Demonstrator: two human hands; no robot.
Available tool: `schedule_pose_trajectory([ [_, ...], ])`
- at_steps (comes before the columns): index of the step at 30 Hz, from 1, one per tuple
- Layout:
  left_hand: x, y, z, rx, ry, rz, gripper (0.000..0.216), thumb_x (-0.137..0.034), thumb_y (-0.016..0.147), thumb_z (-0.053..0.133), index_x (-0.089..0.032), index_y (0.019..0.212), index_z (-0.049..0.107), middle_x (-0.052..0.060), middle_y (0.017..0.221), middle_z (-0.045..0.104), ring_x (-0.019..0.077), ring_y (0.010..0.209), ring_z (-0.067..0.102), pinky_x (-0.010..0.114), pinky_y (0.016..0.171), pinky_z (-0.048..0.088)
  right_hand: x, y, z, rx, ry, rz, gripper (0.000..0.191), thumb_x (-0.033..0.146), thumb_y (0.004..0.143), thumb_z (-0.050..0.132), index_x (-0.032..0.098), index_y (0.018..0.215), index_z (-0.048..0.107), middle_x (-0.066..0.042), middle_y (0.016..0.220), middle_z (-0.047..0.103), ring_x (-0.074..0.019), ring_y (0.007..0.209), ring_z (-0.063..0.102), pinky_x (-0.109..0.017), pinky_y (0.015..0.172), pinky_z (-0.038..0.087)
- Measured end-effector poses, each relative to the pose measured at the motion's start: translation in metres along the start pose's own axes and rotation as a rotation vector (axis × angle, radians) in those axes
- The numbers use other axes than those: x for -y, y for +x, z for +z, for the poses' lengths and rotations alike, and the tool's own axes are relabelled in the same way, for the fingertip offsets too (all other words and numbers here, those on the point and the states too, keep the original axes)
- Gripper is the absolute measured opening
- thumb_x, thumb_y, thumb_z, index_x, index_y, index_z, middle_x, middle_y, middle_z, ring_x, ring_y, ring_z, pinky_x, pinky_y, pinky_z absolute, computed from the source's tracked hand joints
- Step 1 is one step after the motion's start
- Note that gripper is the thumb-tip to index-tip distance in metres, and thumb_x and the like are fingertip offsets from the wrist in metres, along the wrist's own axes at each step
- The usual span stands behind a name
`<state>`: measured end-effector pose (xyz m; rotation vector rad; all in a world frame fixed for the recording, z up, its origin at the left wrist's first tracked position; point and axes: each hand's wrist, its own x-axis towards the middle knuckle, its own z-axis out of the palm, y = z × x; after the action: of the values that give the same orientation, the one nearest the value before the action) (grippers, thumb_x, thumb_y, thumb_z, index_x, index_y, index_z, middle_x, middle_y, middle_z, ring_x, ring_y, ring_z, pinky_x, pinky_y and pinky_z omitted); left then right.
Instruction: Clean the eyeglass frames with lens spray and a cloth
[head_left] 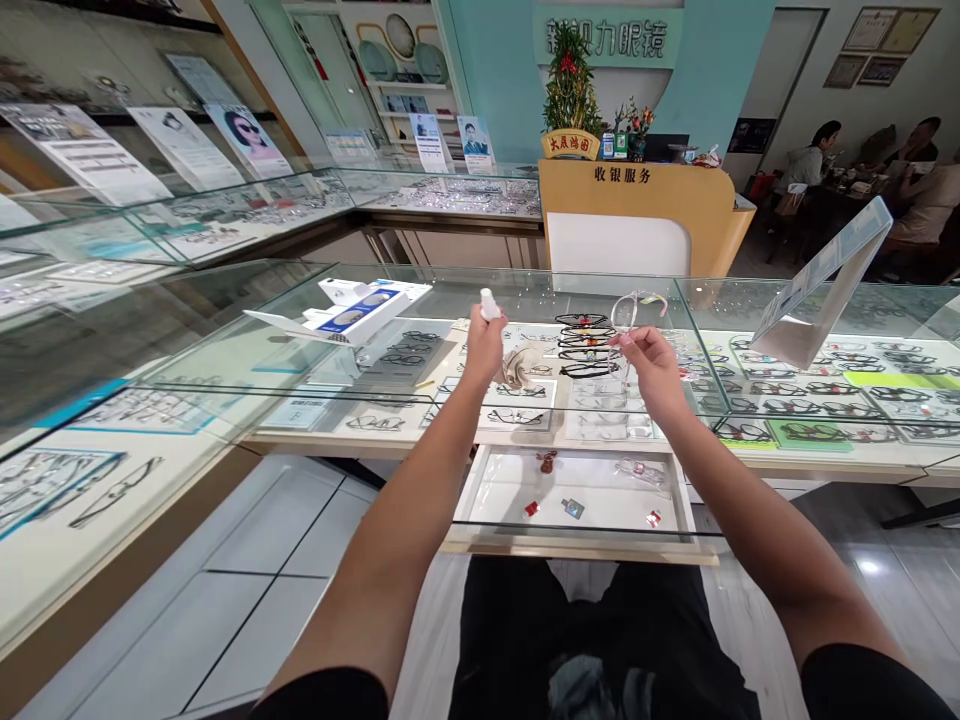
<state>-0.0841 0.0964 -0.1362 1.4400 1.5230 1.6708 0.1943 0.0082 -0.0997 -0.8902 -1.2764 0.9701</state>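
A: State the grip condition of both hands.

B: The left hand (486, 345) was closed around a small white-topped bottle (490, 304). The right hand (651, 362) pinched a clear eyeglass frame (624, 312) between thumb and fingers. Both items were held above the glass counter, well apart.

A: State the progress.

B: Judged from the layout, the work was under way: one frame was selected and the bottle was ready in hand. The crumpled cloth (525, 365) lay near the left hand, gripped by neither hand. Beside the clear frame, a row of dark glasses (588, 342) lay in order. Whether those were finished or pending could not be determined. Work on the clear frame appeared incomplete.

A: List the visibility limits.

B: The fingers covered most of the bottle's body; its label and contents could not be read. No spray was discernible. The clear frame's rim was faint against the counter, and its lens condition was indeterminate. Small items in the open drawer (499, 490) were hard to identify. Both upper arms were cut off at the lower edge.
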Motion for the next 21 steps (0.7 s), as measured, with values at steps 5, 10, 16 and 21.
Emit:
schedule_pose_trajectory([
  [5, 0.025, 0.021, -0.021, -0.173, 0.28, -0.139, 0.02, -0.019, 0.093, 0.061, -0.024, 0.11, 0.052, 0.014, 0.117, 0.061, 0.0363, 0.126, 0.06, 0.057, 0.119, 0.046, -0.013, 0.014, -0.013, -0.085, -0.075, -0.05, 0.06, 0.082, 0.076, 0.083, 0.029, 0.086, 0.055, -0.003, 0.09, 0.076, -0.0228, 0.094, 0.066, -0.037, 0.08, 0.047],
  [10, 0.035, 0.017, -0.023, -0.17, 0.357, -0.136, 0.02, -0.012, 0.09, 0.063, -0.024, 0.101, 0.052, 0.015, 0.114, 0.06, 0.0413, 0.139, 0.055, 0.06, 0.128, 0.038, -0.024, 0.025, -0.026, -0.162, -0.196, -0.126, 0.052, 0.075, 0.084, 0.076, 0.029, 0.087, 0.055, -0.002, 0.093, 0.074, -0.0219, 0.093, 0.064, -0.037, 0.081, 0.045],
  [16, 0.04, 0.013, -0.019, -0.169, 0.395, -0.131, 0.022, -0.011, 0.091, 0.062, -0.022, 0.109, 0.055, 0.018, 0.123, 0.065, 0.0411, 0.138, 0.059, 0.058, 0.125, 0.042, -0.035, 0.03, -0.034, -0.275, -0.429, -0.228, 0.038, 0.064, 0.09, 0.069, 0.028, 0.087, 0.056, -0.004, 0.096, 0.069, -0.024, 0.093, 0.059, -0.041, 0.087, 0.043],
  [21, 0.036, 0.011, -0.016, -0.189, 0.406, -0.126, 0.04, -0.014, 0.092, 0.062, -0.017, 0.132, 0.055, 0.024, 0.138, 0.066, 0.0407, 0.14, 0.06, 0.057, 0.125, 0.042, -0.04, 0.031, -0.035, -0.288, -0.488, -0.225, 0.035, 0.062, 0.091, 0.065, 0.028, 0.087, 0.056, -0.005, 0.097, 0.068, -0.0264, 0.095, 0.059, -0.044, 0.088, 0.044],
])
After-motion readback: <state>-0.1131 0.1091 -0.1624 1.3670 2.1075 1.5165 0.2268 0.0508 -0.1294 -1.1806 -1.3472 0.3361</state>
